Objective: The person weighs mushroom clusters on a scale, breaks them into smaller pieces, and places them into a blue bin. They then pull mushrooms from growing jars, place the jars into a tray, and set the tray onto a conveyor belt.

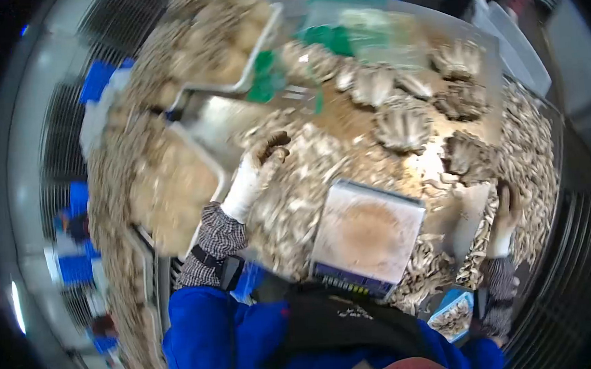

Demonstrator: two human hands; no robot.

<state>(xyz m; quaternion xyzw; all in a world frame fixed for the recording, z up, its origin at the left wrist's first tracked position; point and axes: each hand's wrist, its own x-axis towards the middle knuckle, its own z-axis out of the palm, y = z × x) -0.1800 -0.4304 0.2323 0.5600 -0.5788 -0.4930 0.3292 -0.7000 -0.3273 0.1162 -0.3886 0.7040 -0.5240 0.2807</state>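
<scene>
My left hand (261,165), in a light glove with soiled brown fingertips, hovers over loose mushrooms (283,199) left of the scale. Its fingers are loosely bent and stand apart, and nothing shows between them. My right hand (507,212) reaches over the mushroom pile (533,168) at the right, its fingers stretched out and a bit blurred. Beside it stands an upright grey panel (471,221). A mushroom cluster (470,156) lies just beyond that hand. Between my hands sits a digital scale (367,234) with a brown-stained, bare pan.
Mushroom clusters (403,123) lie on the board ahead. White-rimmed trays (220,164) of mushrooms line the left side. A small blue basket (453,316) holding mushroom pieces is near my right elbow. Another person's gloved hand (480,3) shows at the top right by a white bin (515,49).
</scene>
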